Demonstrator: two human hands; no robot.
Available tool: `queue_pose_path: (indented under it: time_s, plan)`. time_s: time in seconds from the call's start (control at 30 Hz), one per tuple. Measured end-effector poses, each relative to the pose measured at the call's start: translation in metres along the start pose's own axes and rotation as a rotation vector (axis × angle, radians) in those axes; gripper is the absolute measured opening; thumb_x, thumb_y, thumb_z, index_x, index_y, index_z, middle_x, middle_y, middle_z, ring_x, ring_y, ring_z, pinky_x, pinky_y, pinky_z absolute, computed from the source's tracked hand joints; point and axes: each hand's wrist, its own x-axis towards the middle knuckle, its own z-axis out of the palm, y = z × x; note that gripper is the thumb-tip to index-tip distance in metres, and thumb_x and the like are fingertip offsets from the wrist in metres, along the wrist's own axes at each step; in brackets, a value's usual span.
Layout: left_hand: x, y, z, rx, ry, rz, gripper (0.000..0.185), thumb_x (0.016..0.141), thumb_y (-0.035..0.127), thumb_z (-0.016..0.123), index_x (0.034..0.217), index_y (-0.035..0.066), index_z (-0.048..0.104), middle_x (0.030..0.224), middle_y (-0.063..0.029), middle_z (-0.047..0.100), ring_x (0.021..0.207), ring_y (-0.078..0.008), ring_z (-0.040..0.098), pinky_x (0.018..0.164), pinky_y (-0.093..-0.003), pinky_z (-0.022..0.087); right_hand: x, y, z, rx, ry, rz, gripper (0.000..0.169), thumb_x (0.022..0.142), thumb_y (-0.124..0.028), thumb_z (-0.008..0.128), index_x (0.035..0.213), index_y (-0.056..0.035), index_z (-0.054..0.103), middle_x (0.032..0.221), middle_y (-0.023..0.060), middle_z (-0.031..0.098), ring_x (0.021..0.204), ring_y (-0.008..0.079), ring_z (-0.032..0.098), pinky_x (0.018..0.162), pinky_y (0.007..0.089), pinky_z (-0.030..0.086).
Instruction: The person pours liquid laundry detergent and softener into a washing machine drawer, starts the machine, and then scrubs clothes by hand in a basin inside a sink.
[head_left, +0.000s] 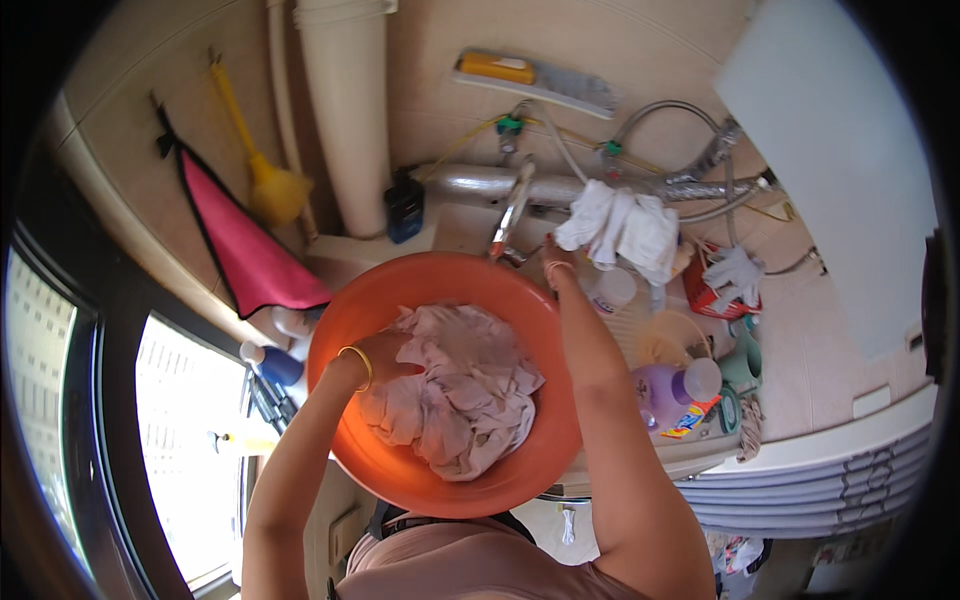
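A large orange plastic basin (442, 495) stands before me, over the sink edge. Wet, pale pink cloth (465, 405) lies bunched inside it. My left hand (386, 356), with a gold bangle at the wrist, reaches over the basin's left rim and grips a fold of the cloth; some fingers are hidden in it. Past the basin's right rim, my right hand (557, 264) is beside the base of the metal faucet (514, 210), near its lever. Its fingers are partly hidden. The faucet's spout points toward the basin's far rim.
White cloths (626, 229) hang right of the faucet. On the right counter are a purple detergent bottle (664, 394), a white-lidded jar (615, 289) and a red basket (709, 289) with gloves. A dark blue bottle (405, 206) stands behind the basin. A window (191, 450) is at left.
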Motion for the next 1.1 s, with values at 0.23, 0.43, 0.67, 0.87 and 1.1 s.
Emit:
queue_pose_path:
  time_s: [0.23, 0.43, 0.67, 0.87, 1.1]
  plan:
    - [-0.019, -0.006, 0.013, -0.005, -0.101, -0.157, 0.079, 0.083, 0.052, 0.062, 0.137, -0.002, 0.041, 0.135, -0.0214, 0.048, 0.125, -0.0330, 0.047, 0.106, -0.0360, 0.036, 0.063, 0.042, 0.039, -0.186, 0.234, -0.063, 0.044, 0.091, -0.038, 0.041, 0.109, -0.0058, 0.063, 0.112, 0.0176, 0.065, 0.103, 0.0357, 0.062, 0.088, 0.0458, 0.049]
    - [0.003, -0.005, 0.013, -0.066, -0.067, -0.350, 0.079, 0.082, 0.052, 0.063, 0.138, 0.000, 0.041, 0.124, -0.0208, 0.058, 0.112, -0.0360, 0.057, 0.097, -0.0373, 0.045, -0.028, -0.001, 0.008, -0.324, 0.129, -0.234, 0.037, 0.090, -0.034, 0.043, 0.098, -0.0056, 0.065, 0.100, 0.0176, 0.067, 0.093, 0.0352, 0.064, 0.081, 0.0470, 0.051]
    - [0.070, -0.038, 0.051, 0.026, 0.091, -0.365, 0.078, 0.081, 0.052, 0.063, 0.137, 0.002, 0.041, 0.130, -0.0235, 0.052, 0.121, -0.0362, 0.051, 0.102, -0.0400, 0.042, -0.150, -0.014, 0.009, -0.468, -0.021, -0.497, 0.042, 0.082, -0.040, 0.062, 0.097, -0.0009, 0.061, 0.089, 0.0206, 0.066, 0.085, 0.0343, 0.065, 0.071, 0.0443, 0.053]
    - [0.141, -0.043, 0.101, -0.272, 0.460, -0.329, 0.083, 0.076, 0.054, 0.067, 0.136, 0.003, 0.042, 0.140, -0.0175, 0.043, 0.129, -0.0299, 0.042, 0.108, -0.0355, 0.033, -0.175, 0.013, 0.107, -0.268, -0.045, -0.273, 0.104, 0.067, -0.049, 0.075, 0.143, 0.0034, 0.028, 0.133, 0.0248, 0.051, 0.118, 0.0343, 0.054, 0.097, 0.0397, 0.045]
    - [0.127, -0.014, 0.072, -1.442, 0.159, -0.075, 0.053, 0.085, 0.031, 0.067, 0.128, 0.004, 0.053, 0.124, -0.0091, 0.059, 0.111, -0.0203, 0.058, 0.094, -0.0341, 0.045, -0.175, -0.040, 0.038, 0.233, -0.592, -0.110, 0.089, 0.053, -0.023, 0.084, 0.129, 0.0053, 0.048, 0.128, 0.0197, 0.054, 0.116, 0.0261, 0.054, 0.097, 0.0329, 0.043]
